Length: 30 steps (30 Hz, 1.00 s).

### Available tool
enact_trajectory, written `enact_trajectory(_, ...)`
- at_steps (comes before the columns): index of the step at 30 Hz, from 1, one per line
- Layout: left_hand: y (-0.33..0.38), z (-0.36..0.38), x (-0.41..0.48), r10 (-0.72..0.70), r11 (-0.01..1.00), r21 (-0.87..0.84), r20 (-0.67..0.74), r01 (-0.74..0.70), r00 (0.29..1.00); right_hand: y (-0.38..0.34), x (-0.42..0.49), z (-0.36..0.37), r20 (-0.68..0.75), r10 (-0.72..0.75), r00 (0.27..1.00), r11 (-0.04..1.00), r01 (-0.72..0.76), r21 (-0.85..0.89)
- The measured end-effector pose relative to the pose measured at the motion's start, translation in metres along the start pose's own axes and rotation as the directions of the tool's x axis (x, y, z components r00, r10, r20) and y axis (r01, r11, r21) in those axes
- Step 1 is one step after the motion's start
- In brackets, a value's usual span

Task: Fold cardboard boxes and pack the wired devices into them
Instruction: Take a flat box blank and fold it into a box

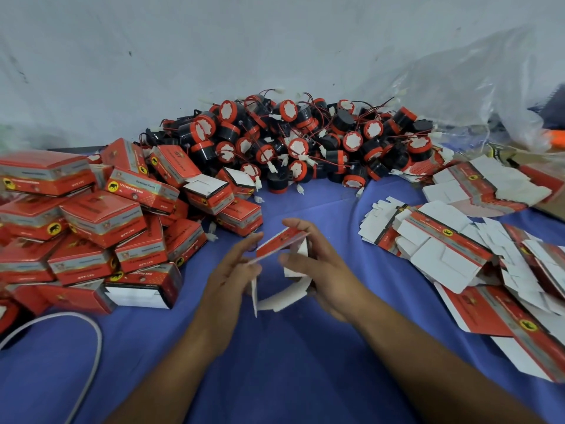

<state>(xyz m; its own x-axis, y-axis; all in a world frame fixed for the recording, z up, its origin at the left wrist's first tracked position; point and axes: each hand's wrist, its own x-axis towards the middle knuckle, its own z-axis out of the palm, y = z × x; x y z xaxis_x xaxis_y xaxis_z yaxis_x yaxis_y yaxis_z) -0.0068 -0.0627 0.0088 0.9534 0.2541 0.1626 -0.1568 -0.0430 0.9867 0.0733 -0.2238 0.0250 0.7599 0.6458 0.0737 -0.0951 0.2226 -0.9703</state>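
Note:
A red and white cardboard box (276, 243), half unfolded with its white flaps hanging down, is held above the blue cloth between both hands. My left hand (234, 269) holds its left side with straight fingers against the panel. My right hand (318, 258) grips its right side, thumb on top and fingers curled round the edge. At the back lies a heap of black and red round wired devices (305, 145) with red wires and white plugs. Flat unfolded box blanks (452, 249) lie in loose piles on the right.
A heap of folded red boxes (101, 221) fills the left side. A white cable (91, 338) loops at the lower left. A clear plastic bag (477, 87) stands at the back right against the pale wall. Blue cloth (275, 362) covers the table.

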Motion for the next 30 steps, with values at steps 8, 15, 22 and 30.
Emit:
enact_trajectory(8, 0.006, 0.001, -0.002, 0.183, 0.954, 0.284, -0.289, -0.099, 0.94, 0.008, -0.002, 0.011, 0.097, -0.019, 0.995, 0.989, 0.033, -0.141)
enact_trajectory(15, 0.004, -0.001, -0.006, 0.137, 0.93, 0.305, 0.226, -0.204, 0.964, -0.003, 0.001, 0.004, -0.027, 0.093, 0.995, 0.92, -0.075, 0.386)
enact_trajectory(22, 0.007, -0.006, -0.007, 0.115, 0.978, 0.147, 0.225, -0.151, 0.967, -0.011, -0.003, -0.003, 0.136, 0.142, 0.98, 0.958, -0.171, 0.23)
enact_trajectory(30, -0.008, 0.007, 0.0, 0.035, 0.997, 0.077, -0.232, -0.018, 0.972, -0.002, -0.003, 0.003, 0.125, -0.072, 0.99, 0.99, 0.056, 0.126)
